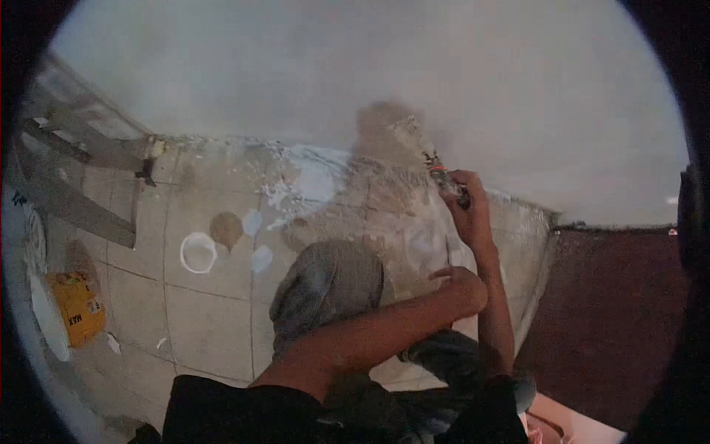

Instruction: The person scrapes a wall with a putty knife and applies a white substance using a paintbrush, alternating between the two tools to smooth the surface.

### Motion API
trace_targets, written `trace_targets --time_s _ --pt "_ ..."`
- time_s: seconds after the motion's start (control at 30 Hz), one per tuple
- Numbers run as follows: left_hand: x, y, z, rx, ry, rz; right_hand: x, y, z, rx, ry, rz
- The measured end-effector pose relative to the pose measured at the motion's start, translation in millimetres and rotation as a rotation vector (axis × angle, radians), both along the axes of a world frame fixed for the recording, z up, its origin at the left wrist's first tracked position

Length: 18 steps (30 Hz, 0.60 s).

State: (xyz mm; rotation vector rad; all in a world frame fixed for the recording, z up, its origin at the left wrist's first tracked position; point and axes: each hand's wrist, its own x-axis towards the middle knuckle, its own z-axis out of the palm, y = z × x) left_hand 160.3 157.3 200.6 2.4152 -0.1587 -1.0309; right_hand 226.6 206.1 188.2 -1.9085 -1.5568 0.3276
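A pale plastered wall meets a tiled floor spattered with white, a thick white smear lying along the joint. The right hand has its fingers closed around the handle of a putty knife, whose blade points up in front of the low part of the wall, above its base; whether the edge touches the plaster I cannot tell. The left hand sits beside the right forearm, fingers partly curled, and I cannot tell if they grip anything. A white ring lies on the tiles, and a yellow package lies farther left. The step in hand looks like working the blade over the wall's lower edge; the next move seems to call for a firm grip and a flat, even blade angle.
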Motion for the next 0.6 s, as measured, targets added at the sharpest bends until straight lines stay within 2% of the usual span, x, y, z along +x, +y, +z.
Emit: trace_targets --time_s 0.07,0.13,0.17,0.2,0.27,0.3,0.4,0.47,0.53,0.57,0.6 --pt "8.3 -18.3 -20.7 -0.006 0.002 0.014 11.3 -30.0 -41.7 -0.085 0.07 -0.06" --pt "10.5 -21.6 -33.9 -0.063 -0.16 0.08 7.2 -52.4 -67.7 -0.333 0.618 -0.271" --pt "12.0 -21.6 -38.6 -0.07 -0.222 0.113 4.4 -61.4 -79.8 -0.372 0.672 -0.318" --pt "11.5 -20.2 -43.0 -0.079 -0.279 0.142 3.1 -70.5 -99.1 -0.384 0.689 -0.333" --pt "10.4 -16.5 -47.7 -0.041 -0.342 0.171 -3.0 -83.9 -135.5 -0.177 1.078 -0.362" --pt "9.4 -18.2 -52.0 -0.011 -0.365 0.18 -12.5 -84.9 -141.4 -0.177 1.097 -0.38" --pt "2.5 -31.4 -85.2 0.21 -0.429 0.161 -44.2 -96.0 -151.0 0.013 0.935 -0.733" --pt "-2.5 -45.8 -115.7 0.627 -0.582 0.115 -57.2 -114.7 -161.3 0.039 0.882 -0.848" --pt "-6.2 -54.6 -115.3 1.082 -0.943 0.265 -61.8 -134.2 -176.1 0.016 0.824 -0.911" --pt "-11.4 -53.0 -104.4 0.496 -0.796 0.503 -59.6 -144.3 -183.3 -0.003 0.781 -0.928" --pt "-19.1 -40.5 -83.2 0.194 -0.706 0.578 -52.4 -153.8 -190.9 -0.022 0.72 -0.949"
